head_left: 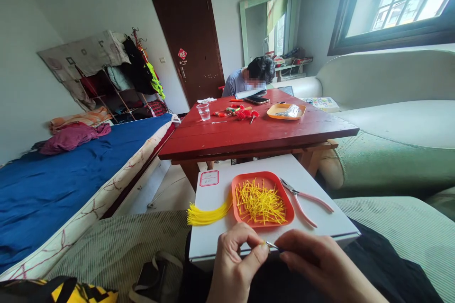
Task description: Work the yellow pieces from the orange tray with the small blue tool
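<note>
Step in hand, by my reading: I am working one thin yellow wire piece (263, 243), pinched in my left hand (232, 265), against a small dark metal tool tip (273, 245) pinched in my right hand (320, 265); both meet at the near edge of the white board surface (213, 227). The next move probably calls for steady alignment, the piece being very fine.

- One orange square plastic tray (262, 197), centre of surface: cut yellow pieces, too many to count.
- One yellow wire bundle (208, 215), left of tray.
- One pink-handled pliers (305, 201), right of tray.
- One red wooden table (256, 132), far, a person seated beyond.
</note>
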Demonstrator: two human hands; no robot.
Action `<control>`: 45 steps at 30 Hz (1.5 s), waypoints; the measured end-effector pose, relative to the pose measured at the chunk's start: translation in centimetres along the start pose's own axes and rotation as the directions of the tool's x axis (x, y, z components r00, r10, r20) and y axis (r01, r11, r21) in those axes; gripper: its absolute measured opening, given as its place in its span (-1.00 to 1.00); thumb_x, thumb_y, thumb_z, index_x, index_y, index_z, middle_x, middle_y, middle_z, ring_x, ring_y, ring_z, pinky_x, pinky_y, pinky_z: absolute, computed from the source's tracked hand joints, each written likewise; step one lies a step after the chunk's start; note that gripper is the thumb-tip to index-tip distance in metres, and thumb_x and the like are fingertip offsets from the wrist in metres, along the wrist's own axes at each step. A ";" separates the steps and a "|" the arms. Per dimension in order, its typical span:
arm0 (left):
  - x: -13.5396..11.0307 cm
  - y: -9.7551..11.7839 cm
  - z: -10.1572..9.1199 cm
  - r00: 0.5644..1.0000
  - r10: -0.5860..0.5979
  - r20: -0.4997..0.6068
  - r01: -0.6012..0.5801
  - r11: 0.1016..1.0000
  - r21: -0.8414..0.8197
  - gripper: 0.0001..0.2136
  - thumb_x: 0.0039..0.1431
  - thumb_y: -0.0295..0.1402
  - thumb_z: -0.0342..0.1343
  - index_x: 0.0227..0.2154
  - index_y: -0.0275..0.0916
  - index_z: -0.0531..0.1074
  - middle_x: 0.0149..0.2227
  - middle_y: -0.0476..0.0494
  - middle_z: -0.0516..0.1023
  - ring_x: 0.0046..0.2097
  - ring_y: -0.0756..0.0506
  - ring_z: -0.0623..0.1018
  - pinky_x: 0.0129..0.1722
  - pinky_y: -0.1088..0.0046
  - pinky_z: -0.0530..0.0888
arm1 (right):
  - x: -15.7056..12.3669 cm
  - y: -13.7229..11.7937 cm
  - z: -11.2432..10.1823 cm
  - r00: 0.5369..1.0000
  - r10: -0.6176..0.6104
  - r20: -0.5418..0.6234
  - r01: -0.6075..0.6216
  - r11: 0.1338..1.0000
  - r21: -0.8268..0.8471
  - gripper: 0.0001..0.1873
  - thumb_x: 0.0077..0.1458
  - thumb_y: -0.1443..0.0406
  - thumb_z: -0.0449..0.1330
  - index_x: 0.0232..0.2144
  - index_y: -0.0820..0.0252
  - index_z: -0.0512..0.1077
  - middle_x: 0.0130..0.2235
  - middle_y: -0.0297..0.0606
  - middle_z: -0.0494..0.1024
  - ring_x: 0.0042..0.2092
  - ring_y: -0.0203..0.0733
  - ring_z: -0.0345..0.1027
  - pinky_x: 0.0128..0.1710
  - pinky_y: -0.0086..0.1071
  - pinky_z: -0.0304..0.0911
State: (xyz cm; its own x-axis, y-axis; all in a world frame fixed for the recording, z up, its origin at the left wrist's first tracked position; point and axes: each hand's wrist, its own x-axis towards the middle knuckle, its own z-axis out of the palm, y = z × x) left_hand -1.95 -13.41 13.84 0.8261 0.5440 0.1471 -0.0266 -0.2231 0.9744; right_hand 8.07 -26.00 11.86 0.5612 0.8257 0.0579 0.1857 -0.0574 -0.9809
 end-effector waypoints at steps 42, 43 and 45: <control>0.1 -0.8 -1.2 0.983 0.112 0.148 -0.150 0.950 0.275 -0.66 -0.06 -0.05 0.20 -0.38 -0.24 0.49 -0.41 -0.09 0.48 -0.38 -0.07 0.41 -0.38 0.47 0.35 | -1.2 0.1 -0.2 0.996 0.089 -0.011 -0.081 0.947 0.310 -0.80 -0.07 0.12 0.26 -0.44 0.09 0.47 -0.43 -0.32 0.47 -0.33 -0.15 0.27 -0.27 -0.33 0.20; 0.1 -0.7 -1.2 0.986 0.002 0.169 -0.037 0.978 0.207 -0.62 -0.07 0.00 0.17 -0.37 -0.25 0.50 -0.40 -0.10 0.49 -0.38 -0.07 0.42 -0.37 0.46 0.36 | -1.3 0.0 -0.3 0.997 0.081 0.002 -0.079 0.957 0.279 -0.83 -0.06 0.14 0.25 -0.43 0.09 0.47 -0.43 -0.32 0.47 -0.34 -0.15 0.27 -0.28 -0.33 0.20; 0.0 -0.8 -0.9 0.978 -0.110 0.175 0.077 0.979 0.187 -0.69 -0.01 -0.07 0.16 -0.45 -0.26 0.50 -0.47 -0.08 0.49 -0.41 -0.06 0.42 -0.38 0.47 0.35 | -1.3 -0.1 -0.3 0.997 0.070 0.024 -0.074 0.957 0.281 -0.83 -0.04 0.14 0.24 -0.44 0.10 0.48 -0.44 -0.33 0.47 -0.35 -0.17 0.25 -0.30 -0.35 0.19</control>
State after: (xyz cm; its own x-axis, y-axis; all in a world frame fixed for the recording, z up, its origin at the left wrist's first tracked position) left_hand -2.47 -12.49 13.19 0.9096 0.4154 0.0072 0.1424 -0.3280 0.9339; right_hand 7.61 -27.23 11.93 0.5535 0.8327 -0.0155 -0.0903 0.0415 -0.9950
